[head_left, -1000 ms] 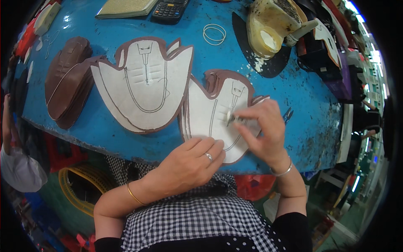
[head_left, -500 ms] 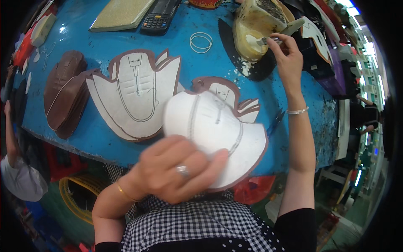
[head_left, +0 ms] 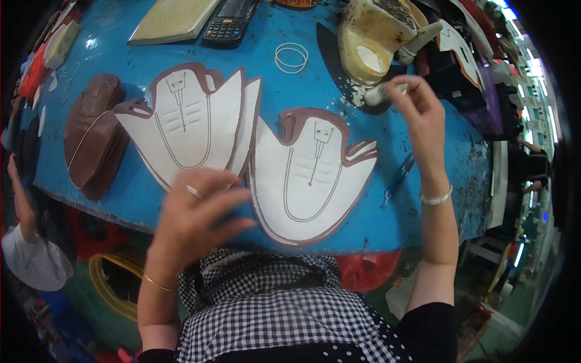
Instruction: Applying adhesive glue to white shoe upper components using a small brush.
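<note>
Blue table [head_left: 290, 91], worn along its near edge. At nine o'clock a stack of brown leather pieces [head_left: 94, 142]; at eleven a flat yellowish pad [head_left: 172, 19] with a dark handheld keypad device [head_left: 230, 23] just beside it. Toward twelve two thin rings [head_left: 291, 57] overlapping on the blue, and at four o'clock small blue-handled snips [head_left: 398, 180] near the edge.

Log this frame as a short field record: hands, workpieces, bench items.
left hand: spread, fingertips on near edge of the shoe upper piece
right hand: holds a glue brush beside the glue pot
second upper piece: flat, left of the first
brown leather stack: far left
rubber bands: behind the pieces
handheld scanner: far edge
blue bench: worn
</note>
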`<state>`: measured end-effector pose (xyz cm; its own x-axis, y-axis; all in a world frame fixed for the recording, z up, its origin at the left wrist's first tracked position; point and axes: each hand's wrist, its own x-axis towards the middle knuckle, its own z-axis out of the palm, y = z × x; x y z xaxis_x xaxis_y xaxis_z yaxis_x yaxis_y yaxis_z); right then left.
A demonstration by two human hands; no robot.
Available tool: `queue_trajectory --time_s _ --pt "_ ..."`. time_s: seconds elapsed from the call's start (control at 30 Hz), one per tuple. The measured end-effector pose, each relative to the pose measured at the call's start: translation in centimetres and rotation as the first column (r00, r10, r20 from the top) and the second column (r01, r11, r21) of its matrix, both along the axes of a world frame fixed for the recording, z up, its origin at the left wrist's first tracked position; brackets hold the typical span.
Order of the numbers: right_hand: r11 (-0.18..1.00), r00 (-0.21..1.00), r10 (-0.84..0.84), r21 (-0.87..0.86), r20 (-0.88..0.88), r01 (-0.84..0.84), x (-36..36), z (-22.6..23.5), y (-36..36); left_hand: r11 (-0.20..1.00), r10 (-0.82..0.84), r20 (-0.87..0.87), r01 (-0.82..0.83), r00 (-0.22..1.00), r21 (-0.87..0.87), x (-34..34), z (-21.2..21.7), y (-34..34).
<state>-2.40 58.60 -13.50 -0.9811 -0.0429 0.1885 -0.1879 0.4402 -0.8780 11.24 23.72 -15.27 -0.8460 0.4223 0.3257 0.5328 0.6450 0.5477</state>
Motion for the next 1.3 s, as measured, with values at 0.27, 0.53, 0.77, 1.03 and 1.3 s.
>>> queue_trajectory --time_s 0.27,0.53,0.77,1.03,1.3 --pt "0.853 0.896 0.445 0.310 -0.007 -0.421 8.0 -0.9 -4.7 0.967 -0.255 0.007 0.255 0.967 -0.007 2.5 -2.0 5.9" --pt "0.863 0.911 0.335 0.466 -0.241 -0.194 6.6 -1.7 -5.0 0.954 -0.297 0.061 0.299 0.953 -0.019 1.8 -0.8 5.9" --pt "0.865 0.912 0.409 0.332 -0.029 -0.377 9.7 -0.6 -4.7 0.946 -0.321 0.165 0.324 0.932 0.013 1.0 0.4 5.3" --pt "0.960 0.995 0.082 -0.275 0.060 -0.063 8.8 -1.2 -1.8 0.944 -0.308 -0.022 0.303 0.951 -0.133 0.7 0.2 6.8" --pt "0.882 0.996 -0.083 -0.467 -0.015 0.066 8.8 -2.1 -0.9 0.967 -0.191 -0.448 0.246 0.873 0.066 0.9 1.8 6.2"
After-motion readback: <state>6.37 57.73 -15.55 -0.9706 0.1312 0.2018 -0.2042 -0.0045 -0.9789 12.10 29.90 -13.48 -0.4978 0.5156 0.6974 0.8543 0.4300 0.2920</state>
